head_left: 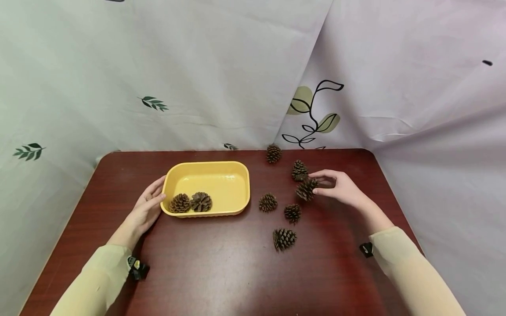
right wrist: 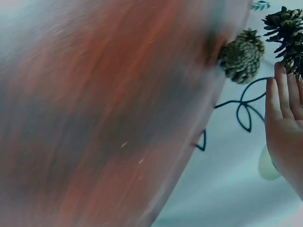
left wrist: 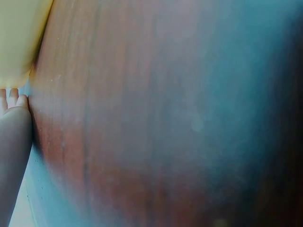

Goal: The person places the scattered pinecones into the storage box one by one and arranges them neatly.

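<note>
My right hand (head_left: 340,188) holds a brown pine cone (head_left: 306,190) at its right side between thumb and fingers. That cone overlaps another pine cone (head_left: 299,170) just behind it. In the right wrist view, the held cone (right wrist: 289,38) is at the fingertips, with a second cone (right wrist: 242,56) beside it. At the table's left, my left hand (head_left: 145,210) touches the outer left wall of a yellow tray (head_left: 227,188), thumb and fingers spread along it. Inside the tray, two pine cones, one on its side (head_left: 179,203) and one opened wide (head_left: 201,202), lie near the front wall.
Several loose pine cones lie right of the tray: one at the back edge (head_left: 273,153), one close to the tray (head_left: 268,202), one below the right hand (head_left: 292,213), one nearest me (head_left: 284,239). A patterned cloth (head_left: 197,87) hangs behind the dark red table (head_left: 221,263).
</note>
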### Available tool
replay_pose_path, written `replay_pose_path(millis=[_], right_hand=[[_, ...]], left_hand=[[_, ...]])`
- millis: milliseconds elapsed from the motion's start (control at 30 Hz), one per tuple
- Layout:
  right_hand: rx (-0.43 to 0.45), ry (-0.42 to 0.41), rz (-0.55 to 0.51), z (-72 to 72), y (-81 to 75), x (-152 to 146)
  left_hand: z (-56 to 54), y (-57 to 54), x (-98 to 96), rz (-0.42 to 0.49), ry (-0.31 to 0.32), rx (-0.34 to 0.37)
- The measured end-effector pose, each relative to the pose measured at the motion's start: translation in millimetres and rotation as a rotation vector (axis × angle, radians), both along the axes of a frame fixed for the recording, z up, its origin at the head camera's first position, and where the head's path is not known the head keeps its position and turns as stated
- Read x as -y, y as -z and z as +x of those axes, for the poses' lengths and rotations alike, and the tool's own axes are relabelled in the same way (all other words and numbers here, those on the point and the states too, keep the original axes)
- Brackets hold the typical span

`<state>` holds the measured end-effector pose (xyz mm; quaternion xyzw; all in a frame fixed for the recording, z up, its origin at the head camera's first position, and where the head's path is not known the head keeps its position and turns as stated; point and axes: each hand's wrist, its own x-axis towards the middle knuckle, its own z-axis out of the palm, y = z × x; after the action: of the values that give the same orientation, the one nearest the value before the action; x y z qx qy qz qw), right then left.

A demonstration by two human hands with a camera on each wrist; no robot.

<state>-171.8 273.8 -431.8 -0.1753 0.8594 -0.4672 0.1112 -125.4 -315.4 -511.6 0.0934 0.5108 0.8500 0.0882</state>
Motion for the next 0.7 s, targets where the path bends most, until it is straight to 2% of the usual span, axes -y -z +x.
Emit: replay_pose_path(millis=[267, 700], right_hand=[[0.002, -0.034, -0.062, -10.2, -9.0, 32], [0.009, -0.151, -0.126, -22.2, -18.7, 105]], left_hand=[[-0.8, 1.2, 0.9, -0.009, 0.001, -0.003], [-1.0, 1.7, 1.5, -0.002, 0.004, 0.000]])
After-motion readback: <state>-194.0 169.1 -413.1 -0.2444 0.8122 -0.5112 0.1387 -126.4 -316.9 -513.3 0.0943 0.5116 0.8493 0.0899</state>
